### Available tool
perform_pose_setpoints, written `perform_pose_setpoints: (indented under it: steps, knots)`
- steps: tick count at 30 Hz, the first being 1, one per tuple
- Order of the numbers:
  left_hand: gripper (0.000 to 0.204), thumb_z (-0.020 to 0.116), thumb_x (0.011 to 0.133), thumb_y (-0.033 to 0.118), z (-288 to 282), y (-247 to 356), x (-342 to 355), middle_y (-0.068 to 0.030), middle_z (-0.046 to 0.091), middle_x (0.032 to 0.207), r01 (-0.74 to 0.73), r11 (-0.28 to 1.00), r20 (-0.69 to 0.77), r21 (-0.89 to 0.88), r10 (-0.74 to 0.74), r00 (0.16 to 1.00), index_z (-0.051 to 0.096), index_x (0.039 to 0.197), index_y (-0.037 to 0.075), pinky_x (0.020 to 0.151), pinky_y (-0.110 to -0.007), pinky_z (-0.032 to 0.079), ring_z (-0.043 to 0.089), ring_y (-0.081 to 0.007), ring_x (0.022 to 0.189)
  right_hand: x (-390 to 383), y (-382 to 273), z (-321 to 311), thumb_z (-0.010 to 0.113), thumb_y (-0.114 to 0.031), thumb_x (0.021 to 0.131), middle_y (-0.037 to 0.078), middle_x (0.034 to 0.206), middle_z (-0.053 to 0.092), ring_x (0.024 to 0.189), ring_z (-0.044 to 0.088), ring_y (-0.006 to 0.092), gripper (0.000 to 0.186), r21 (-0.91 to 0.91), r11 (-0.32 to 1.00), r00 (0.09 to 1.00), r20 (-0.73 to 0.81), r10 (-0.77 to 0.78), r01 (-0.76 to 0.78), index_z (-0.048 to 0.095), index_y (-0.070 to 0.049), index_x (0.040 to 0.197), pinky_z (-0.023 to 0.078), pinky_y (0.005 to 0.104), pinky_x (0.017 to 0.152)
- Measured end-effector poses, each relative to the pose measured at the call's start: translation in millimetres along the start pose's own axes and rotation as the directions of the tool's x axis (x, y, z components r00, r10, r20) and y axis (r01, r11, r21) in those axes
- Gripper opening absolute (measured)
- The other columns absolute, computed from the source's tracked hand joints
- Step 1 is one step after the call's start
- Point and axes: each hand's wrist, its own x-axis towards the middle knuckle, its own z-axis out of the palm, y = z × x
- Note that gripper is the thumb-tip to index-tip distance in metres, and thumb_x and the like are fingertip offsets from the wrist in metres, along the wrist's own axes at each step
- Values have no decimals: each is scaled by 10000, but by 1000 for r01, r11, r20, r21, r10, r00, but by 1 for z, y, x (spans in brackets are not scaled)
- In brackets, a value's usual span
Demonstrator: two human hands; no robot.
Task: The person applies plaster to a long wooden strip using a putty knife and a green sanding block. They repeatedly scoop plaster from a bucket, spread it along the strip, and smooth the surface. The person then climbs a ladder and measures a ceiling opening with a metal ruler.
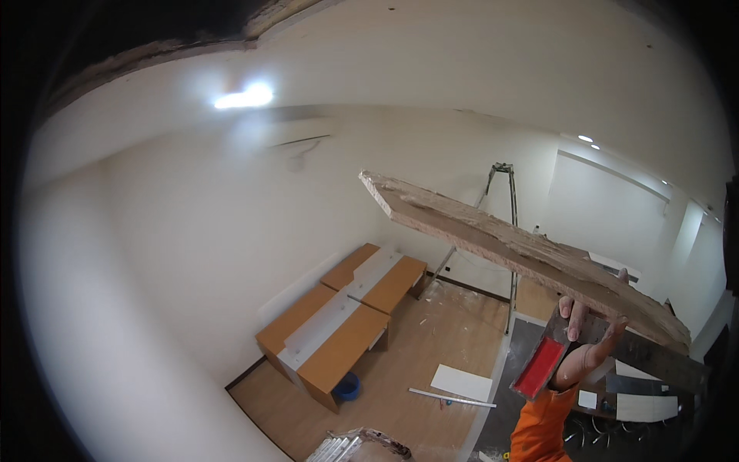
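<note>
My right hand comes up from an orange sleeve at the lower right, its fingers closed. It supports a long, flat board with a pale broken edge, smeared with dried plaster. The board slants from the middle of the view down to the right. Beneath it, the same hand also grips a grey, plaster-stained tool with a red rectangular part; a wide dark blade extends right of the fingers. How blade and red part join is hidden by the hand. My left hand is out of view.
Wooden desks with a pale divider line the left wall, a blue bin beside them. A stepladder stands behind the board. On the floor lie a white sheet and a long metal strip. Overhead, the ceiling has a dark opening.
</note>
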Motion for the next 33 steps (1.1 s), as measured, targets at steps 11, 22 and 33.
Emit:
perform_pose_setpoints:
  steps: [11, 22, 33]
  knots:
    - [355, 666, 978, 135, -304, 204, 46, -187, 744, 1148, -771, 412, -552, -486, 539, 636, 683, 1310, 11, 778, -327, 545, 689, -172, 1039, 23, 20, 9, 587, -371, 1018, 39, 937, 613, 749, 563, 124, 717, 277, 954, 990, 99, 95, -119, 300, -25, 1577, 498, 321, 733]
    - [838, 461, 1056, 558, -279, 341, -101, -331, 390, 1547, -720, -549, -836, -424, 544, 78, 181, 1601, -13, 1220, -492, 375, 433, -393, 1453, -57, -153, -76, 769, -168, 948, 158, 1096, 679, 970, 652, 160, 850, 187, 970, 980, 147, 132, -159, 216, 51, 1555, 521, 240, 752]
    - [820, 474, 1075, 518, -348, 319, -149, -340, 356, 1534, -677, -634, -925, -373, 308, 221, 193, 1543, -94, 1188, -393, 470, 461, -381, 1422, -39, -159, -19, 740, -174, 981, 259, 1328, 637, 692, 495, 12, 967, 280, 951, 990, 4, -137, 131, 46, -85, 1649, 449, 165, 597]
